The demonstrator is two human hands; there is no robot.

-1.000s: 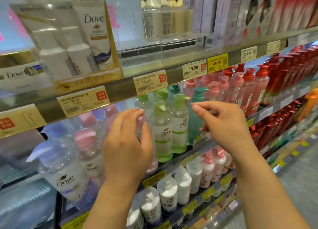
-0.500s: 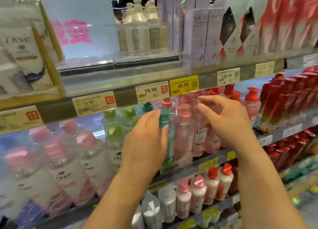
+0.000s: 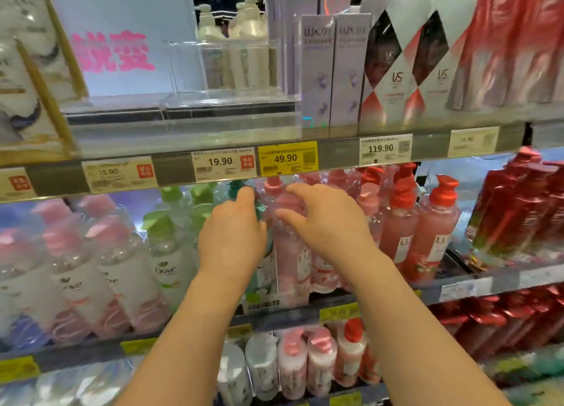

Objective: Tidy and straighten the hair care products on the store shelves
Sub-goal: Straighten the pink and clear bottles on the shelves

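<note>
On the middle shelf stand rows of pump bottles. My left hand lies against a teal pump bottle, fingers reaching up to its pump head and hiding most of the bottle. My right hand is spread in front of a shrink-wrapped pink bottle just to the right of it, with fingers straight and thumb pointing left. Its fingertips touch the wrapped top. The two hands are almost side by side.
Left of my hands stand Dove bottles with green caps and pink caps. To the right are red-capped Lux bottles and dark red bottles. VS boxes sit on the shelf above, small bottles on the shelf below.
The view has shifted right along the shelf. Both hands moved from the green-capped Dove bottles to the teal and pink bottles and came closer together.
</note>
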